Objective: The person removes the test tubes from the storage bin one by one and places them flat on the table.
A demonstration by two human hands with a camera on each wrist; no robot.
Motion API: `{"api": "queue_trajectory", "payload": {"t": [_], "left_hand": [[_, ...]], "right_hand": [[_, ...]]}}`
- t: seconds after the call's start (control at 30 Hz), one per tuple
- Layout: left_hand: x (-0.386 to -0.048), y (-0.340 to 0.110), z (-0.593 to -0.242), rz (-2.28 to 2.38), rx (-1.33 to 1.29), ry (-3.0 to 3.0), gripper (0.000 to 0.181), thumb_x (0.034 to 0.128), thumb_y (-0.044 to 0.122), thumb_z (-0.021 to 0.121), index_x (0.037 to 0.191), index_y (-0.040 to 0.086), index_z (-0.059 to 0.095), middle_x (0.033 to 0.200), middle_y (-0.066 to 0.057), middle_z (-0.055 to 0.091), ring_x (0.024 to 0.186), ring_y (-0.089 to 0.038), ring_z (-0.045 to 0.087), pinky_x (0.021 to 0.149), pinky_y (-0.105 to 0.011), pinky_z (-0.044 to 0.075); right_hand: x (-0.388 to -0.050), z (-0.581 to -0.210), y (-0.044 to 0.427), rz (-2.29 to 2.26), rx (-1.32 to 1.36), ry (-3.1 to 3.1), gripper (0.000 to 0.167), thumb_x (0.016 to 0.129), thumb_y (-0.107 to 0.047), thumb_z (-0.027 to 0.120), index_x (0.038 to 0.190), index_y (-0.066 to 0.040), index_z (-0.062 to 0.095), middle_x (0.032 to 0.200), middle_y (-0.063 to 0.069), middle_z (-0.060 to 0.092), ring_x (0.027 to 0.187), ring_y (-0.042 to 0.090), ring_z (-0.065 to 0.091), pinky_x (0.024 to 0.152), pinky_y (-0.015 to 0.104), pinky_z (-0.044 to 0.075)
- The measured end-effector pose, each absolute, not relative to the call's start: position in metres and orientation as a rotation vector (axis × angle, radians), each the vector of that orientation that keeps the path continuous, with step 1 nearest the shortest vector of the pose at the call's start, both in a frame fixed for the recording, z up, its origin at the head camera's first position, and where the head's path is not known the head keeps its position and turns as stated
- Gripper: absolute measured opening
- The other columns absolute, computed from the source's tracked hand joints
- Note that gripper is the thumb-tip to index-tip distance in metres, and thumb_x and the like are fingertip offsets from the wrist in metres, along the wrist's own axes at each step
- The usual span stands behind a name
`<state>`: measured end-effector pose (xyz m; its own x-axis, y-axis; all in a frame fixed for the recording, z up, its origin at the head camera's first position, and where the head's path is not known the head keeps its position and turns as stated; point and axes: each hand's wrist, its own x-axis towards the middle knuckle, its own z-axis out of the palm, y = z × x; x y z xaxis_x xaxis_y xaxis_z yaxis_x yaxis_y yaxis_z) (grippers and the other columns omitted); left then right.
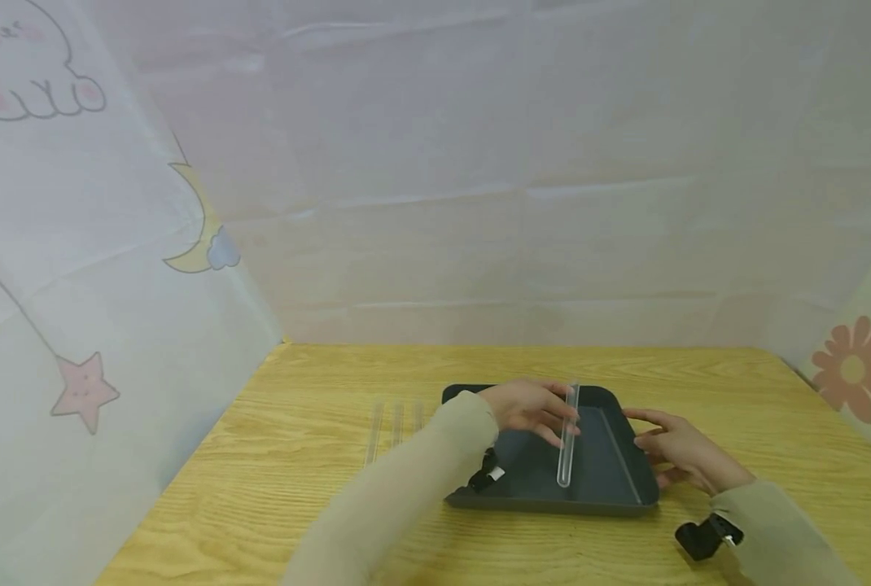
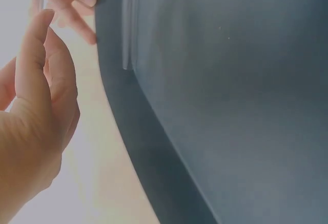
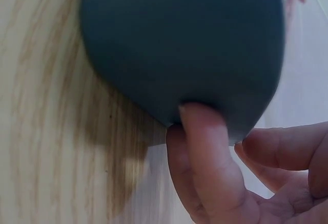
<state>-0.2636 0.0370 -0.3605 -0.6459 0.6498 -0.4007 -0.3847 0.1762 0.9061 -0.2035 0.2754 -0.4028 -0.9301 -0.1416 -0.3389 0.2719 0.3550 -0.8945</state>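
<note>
L hand (image 1: pixel 527 407) has thumb & fingers together, pinching a clear, slim, round-ended tube (image 1: pixel 565 464) (glass or plastic, can't tell) at its far half, over the R half of a dark grey, round-cornered rectangular tray (image 1: pixel 553 507). R hand (image 1: pixel 688 452) has fingers apart, touching the tray's R edge. Another clear, thin tube-like strip (image 2: pixel 127 29) lies along the tray's inner wall; three more clear, slim tubes (image 1: pixel 396 419) lie on the yellow wood-grain table (image 1: pixel 260 456), off the tray's L edge. Held tube prob. light, stiff, slick, maybe fragile; best hold approx. mid-length, w/ light pressure. No brands, labels or writing legible.
</note>
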Motion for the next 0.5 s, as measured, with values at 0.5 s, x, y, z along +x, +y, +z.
{"api": "queue_trajectory", "payload": {"t": [0.5], "left_hand": [[-0.257, 0.018, -0.356, 1.6, 0.284, 1.678, 0.051, 0.0968, -0.004, 0.054, 0.145, 0.004, 0.04, 0.127, -0.024, 0.057, 0.111, -0.036, 0.062, 0.07, -0.038, 0.06]], "right_hand": [[-0.204, -0.4, 0.28, -1.602, 0.093, 2.267, 0.06, 0.101, 0.002, 0.041, 0.153, 0.005, 0.011, 0.122, 0.035, 0.049, 0.08, 0.028, 0.067, 0.053, 0.038, 0.055]]}}
